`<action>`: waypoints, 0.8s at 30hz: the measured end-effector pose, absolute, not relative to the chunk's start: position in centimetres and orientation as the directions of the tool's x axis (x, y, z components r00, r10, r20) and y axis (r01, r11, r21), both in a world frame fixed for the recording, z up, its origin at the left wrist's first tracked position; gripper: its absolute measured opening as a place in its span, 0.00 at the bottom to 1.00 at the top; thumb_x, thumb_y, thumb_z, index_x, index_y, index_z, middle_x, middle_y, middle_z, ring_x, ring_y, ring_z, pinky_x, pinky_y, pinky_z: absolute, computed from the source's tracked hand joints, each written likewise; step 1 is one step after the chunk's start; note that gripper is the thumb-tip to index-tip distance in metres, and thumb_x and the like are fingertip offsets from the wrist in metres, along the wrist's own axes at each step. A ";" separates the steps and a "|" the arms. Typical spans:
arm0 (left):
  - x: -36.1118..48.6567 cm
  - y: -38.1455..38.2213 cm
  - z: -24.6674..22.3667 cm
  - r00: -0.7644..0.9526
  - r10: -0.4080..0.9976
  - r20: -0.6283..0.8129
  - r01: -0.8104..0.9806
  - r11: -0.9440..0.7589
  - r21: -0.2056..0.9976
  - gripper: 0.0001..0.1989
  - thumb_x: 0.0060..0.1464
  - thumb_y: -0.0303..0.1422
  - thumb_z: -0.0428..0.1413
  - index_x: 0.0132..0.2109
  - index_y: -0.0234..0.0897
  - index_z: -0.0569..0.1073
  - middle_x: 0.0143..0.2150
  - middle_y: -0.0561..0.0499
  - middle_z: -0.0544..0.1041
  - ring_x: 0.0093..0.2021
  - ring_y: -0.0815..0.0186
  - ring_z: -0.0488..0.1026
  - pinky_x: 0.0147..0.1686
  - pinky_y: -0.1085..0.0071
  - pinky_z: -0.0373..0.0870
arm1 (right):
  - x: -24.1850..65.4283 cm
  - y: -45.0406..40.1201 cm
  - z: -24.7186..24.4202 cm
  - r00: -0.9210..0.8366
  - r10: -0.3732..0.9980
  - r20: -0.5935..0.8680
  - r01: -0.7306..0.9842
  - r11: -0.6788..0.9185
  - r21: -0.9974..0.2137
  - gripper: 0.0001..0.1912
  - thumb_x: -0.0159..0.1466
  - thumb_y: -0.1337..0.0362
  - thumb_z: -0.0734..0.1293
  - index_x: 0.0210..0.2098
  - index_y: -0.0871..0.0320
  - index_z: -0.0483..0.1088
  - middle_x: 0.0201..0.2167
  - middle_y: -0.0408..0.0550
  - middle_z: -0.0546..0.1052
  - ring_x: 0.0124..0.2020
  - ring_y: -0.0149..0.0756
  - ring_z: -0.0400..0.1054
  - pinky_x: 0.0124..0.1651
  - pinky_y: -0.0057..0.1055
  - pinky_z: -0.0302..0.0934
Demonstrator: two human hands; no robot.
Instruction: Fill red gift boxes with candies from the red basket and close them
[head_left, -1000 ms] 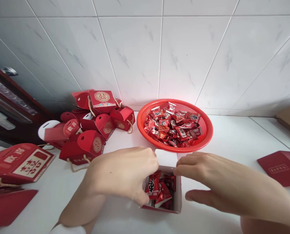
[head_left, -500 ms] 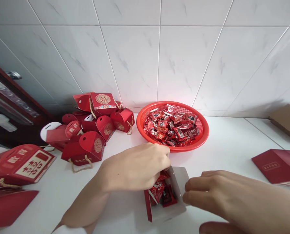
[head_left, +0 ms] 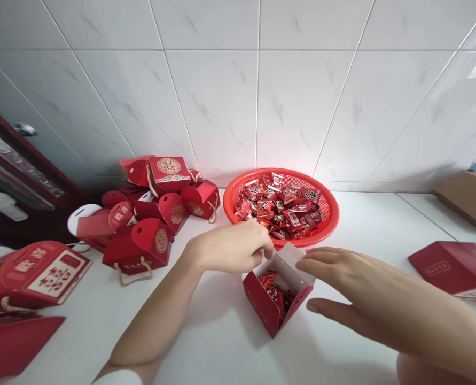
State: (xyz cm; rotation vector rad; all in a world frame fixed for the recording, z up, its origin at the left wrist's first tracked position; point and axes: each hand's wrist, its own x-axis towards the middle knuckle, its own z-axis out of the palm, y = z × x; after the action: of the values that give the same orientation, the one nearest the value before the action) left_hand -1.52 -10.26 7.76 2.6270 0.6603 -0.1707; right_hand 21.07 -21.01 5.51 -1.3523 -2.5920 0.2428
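Note:
A small red cardboard candy box (head_left: 264, 305) stands on the white counter with its top open and its pale inside showing. Several wrapped candies (head_left: 275, 294) lie in it. My left hand (head_left: 235, 247) is at the box's far left edge, fingers curled down over it; the fingertips are partly hidden. On the other side my right hand (head_left: 350, 283) reaches along the right flap, fingers stretched and touching it, thumb held apart. Just behind the hands sits a red plastic basket (head_left: 332, 224) heaped with wrapped candies (head_left: 286, 208).
Several red gift boxes with rope handles (head_left: 135, 243) are piled on the left. A larger-looking red box (head_left: 37, 272) is nearer the left edge. At right lie another red box (head_left: 434, 267) and a brown cardboard box (head_left: 466, 198). A tiled wall (head_left: 205, 107) rises behind.
The candy box has turned and shifted away from me, so its red outer side now faces forward. Both hands moved slightly farther out with it, and my right thumb spread apart.

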 end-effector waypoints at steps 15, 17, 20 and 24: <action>-2.9 -10.3 8.7 0.871 0.388 -0.300 0.490 -0.726 0.483 0.14 0.51 0.28 0.52 0.20 0.38 0.60 0.19 0.57 0.62 0.22 0.70 0.57 0.26 0.69 0.54 | 21.5 -22.0 3.6 -0.515 0.831 0.210 0.633 0.534 -0.561 0.11 0.70 0.55 0.68 0.45 0.52 0.79 0.59 0.55 0.76 0.58 0.49 0.73 0.54 0.42 0.72; -3.0 -10.3 8.8 0.875 0.376 -0.306 0.483 -0.725 0.491 0.15 0.54 0.31 0.54 0.21 0.37 0.62 0.20 0.56 0.64 0.23 0.70 0.61 0.26 0.70 0.55 | 21.5 -22.2 2.2 -0.438 0.862 0.256 0.590 0.490 -0.641 0.14 0.69 0.54 0.69 0.32 0.55 0.78 0.58 0.56 0.77 0.58 0.50 0.73 0.54 0.42 0.72; -3.0 -10.5 9.0 0.856 0.397 -0.332 0.515 -0.714 0.474 0.18 0.56 0.40 0.56 0.22 0.37 0.66 0.21 0.55 0.67 0.25 0.69 0.65 0.26 0.71 0.56 | 21.2 -22.4 0.0 -0.316 0.887 0.336 0.549 0.460 -0.697 0.16 0.67 0.54 0.71 0.25 0.55 0.74 0.54 0.57 0.79 0.59 0.52 0.72 0.56 0.47 0.71; -3.2 -10.5 9.1 0.815 0.444 -0.373 0.576 -0.693 0.434 0.22 0.51 0.48 0.62 0.22 0.37 0.67 0.22 0.55 0.68 0.26 0.68 0.66 0.24 0.70 0.53 | 20.4 -22.7 -2.1 -0.171 0.871 0.460 0.529 0.475 -0.703 0.19 0.68 0.58 0.70 0.22 0.54 0.68 0.52 0.56 0.81 0.55 0.51 0.74 0.55 0.51 0.71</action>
State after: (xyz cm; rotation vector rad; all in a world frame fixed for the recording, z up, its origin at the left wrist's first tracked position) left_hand -3.17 -10.52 9.15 2.4525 0.7515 -0.3229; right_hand 20.37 -22.67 -2.12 -1.1775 -1.8398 0.4875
